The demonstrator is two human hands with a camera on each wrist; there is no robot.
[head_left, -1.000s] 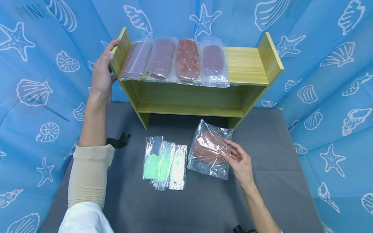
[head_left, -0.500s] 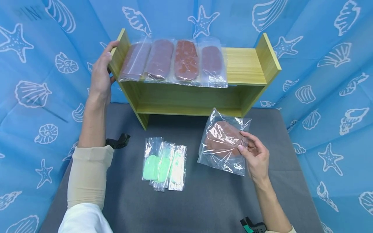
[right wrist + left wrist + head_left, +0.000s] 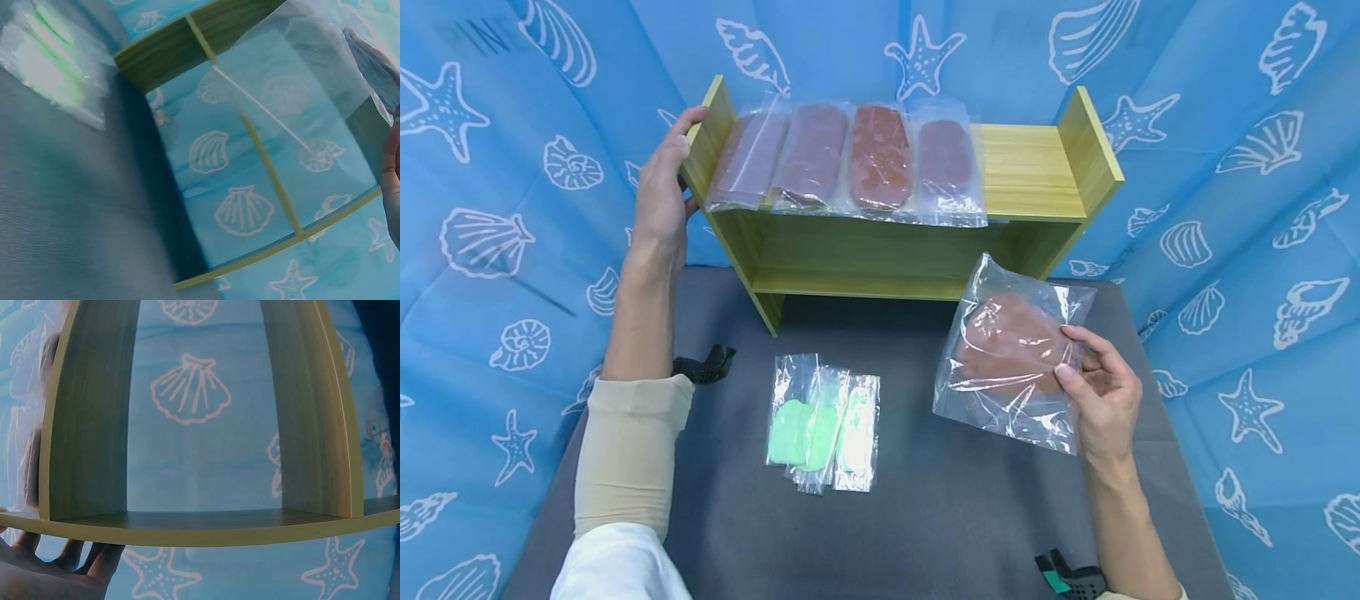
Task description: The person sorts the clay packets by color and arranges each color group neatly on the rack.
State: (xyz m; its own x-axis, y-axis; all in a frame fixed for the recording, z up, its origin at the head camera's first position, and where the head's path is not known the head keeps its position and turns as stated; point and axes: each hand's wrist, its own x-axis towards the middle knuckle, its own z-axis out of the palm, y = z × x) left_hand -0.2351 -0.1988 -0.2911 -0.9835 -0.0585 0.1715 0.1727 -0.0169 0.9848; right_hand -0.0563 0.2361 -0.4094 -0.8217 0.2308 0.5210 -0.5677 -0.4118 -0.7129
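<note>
My right hand (image 3: 1107, 398) pinches the right edge of a clear plastic bag (image 3: 1011, 346) with a flat reddish-brown slab inside. The bag is tilted and held up in front of the lower right of a wooden shelf (image 3: 1033, 167). My left hand (image 3: 658, 200) grips the shelf's left side panel near the top. In the left wrist view, the fingers (image 3: 70, 555) of that hand reach behind the panel. Several bagged reddish-brown slabs (image 3: 882, 158) lie side by side on the top board, from its left end to past the middle. In the right wrist view, the bag's clear film (image 3: 294, 62) overlaps the shelf.
Small clear bags with light green pieces (image 3: 808, 433) overlap on the grey tabletop (image 3: 925, 517). A black strap-like object (image 3: 706, 364) shows beside the left forearm, another (image 3: 1071, 579) by the right forearm. Blue curtains (image 3: 1247, 250) with white shell prints hang around the table.
My right hand has moved right and carried the bagged slab with it, lifting it nearer the camera. My left hand stays on the shelf's side panel.
</note>
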